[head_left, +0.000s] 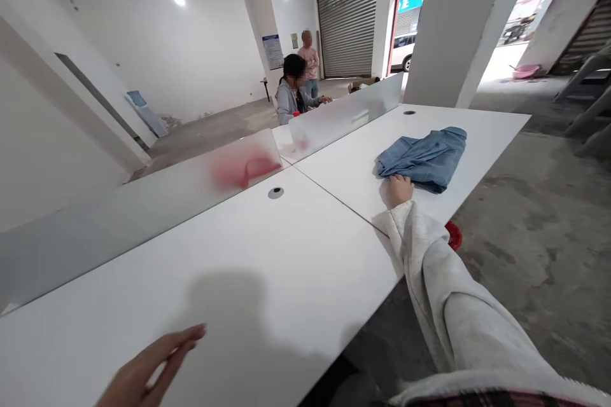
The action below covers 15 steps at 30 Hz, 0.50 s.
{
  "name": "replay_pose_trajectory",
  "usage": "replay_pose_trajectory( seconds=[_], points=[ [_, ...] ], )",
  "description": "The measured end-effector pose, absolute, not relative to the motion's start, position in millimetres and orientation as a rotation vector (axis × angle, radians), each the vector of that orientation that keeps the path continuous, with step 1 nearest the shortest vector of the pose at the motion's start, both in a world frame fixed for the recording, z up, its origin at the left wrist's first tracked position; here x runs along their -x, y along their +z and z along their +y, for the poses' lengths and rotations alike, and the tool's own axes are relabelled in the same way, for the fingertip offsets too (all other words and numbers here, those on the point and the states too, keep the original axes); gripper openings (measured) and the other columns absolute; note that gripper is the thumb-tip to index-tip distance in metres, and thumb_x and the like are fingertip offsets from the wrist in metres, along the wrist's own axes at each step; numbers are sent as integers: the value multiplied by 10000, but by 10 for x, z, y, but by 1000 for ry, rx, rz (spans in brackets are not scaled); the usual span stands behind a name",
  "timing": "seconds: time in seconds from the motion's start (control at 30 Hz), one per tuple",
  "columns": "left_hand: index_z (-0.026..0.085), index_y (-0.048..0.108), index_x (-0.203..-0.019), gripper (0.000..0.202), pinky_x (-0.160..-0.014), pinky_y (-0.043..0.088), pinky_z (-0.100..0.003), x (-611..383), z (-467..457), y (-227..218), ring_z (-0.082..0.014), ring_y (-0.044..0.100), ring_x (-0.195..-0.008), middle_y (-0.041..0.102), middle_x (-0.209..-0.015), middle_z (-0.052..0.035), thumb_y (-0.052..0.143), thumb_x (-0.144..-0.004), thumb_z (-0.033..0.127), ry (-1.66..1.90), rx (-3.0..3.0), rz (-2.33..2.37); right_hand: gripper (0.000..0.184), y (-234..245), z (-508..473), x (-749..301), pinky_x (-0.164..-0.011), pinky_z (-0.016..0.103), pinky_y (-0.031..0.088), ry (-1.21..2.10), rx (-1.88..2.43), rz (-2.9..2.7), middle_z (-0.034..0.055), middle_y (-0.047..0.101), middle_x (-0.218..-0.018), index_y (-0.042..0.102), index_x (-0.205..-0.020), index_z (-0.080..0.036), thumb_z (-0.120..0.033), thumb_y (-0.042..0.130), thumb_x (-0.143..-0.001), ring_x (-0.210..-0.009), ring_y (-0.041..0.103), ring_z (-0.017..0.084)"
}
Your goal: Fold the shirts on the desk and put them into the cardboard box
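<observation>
Fingers [398,183] of the right hand [400,192] seemingly touch folded denim [422,160].

Baggy, fuzzy off-white right sleeve [458,305] with faint grey smudges, dark plaid fabric [491,402] along the lower edge, bare left hand [147,365].

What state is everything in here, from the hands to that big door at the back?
Left hand: open, fingers extended, over the desk
Right hand: curled, against the cloth's edge
Denim cloth: folded loosely, lying on the desk
White desk: standing, with the cloth on it
Frosted divider: upright along the desk
Roller shutter: rolled down
Seated person: sitting, hands forward
Standing person: on their feet, further back
</observation>
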<state>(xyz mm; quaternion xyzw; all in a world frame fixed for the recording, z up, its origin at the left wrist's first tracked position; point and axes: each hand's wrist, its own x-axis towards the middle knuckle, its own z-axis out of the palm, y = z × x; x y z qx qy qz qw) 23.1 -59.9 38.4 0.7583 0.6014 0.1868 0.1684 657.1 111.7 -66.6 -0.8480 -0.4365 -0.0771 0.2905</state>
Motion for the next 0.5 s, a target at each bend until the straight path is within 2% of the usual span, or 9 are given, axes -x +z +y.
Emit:
replay_pose_trajectory(
  seconds=[0.13,0.23,0.37,0.5],
  points=[
    [328,673,-1041,331,-806,538,-295,-1555,-74,373,-202,665,-910,717,-1014,-23,434,-863,472,412,-2238,1220,385,-719,1195,-6776,-835,449,324,-291,2324,-1087,230,556,-1156,586,-1162,-100,-161,322,-889,-1057,450,321],
    [263,666,-1064,331,-747,516,-260,-2225,165,172,-178,656,-863,720,-979,-46,405,-894,377,373,-2261,981,338,-727,1287,-6880,-814,423,334,-305,2343,-1073,225,588,-1091,602,-1117,-95,-208,390,-880,-1009,498,315],
    [248,661,-1063,325,-684,480,-250,-2615,313,-174,-145,626,-740,716,-928,-38,390,-914,346,370,-2174,857,272,-686,1415,-6998,-711,336,360,-266,2324,-1038,173,649,-911,647,-978,-118,-222,423,-865,-836,569,256],
    [218,655,-1005,298,-601,444,-249,-2698,389,-395,-132,577,-661,689,-855,-45,409,-907,354,498,-1924,926,283,-578,1430,-7011,-682,315,366,-283,2225,-997,157,661,-912,627,-975,-123,-242,392,-872,-798,572,243]
  ],
)
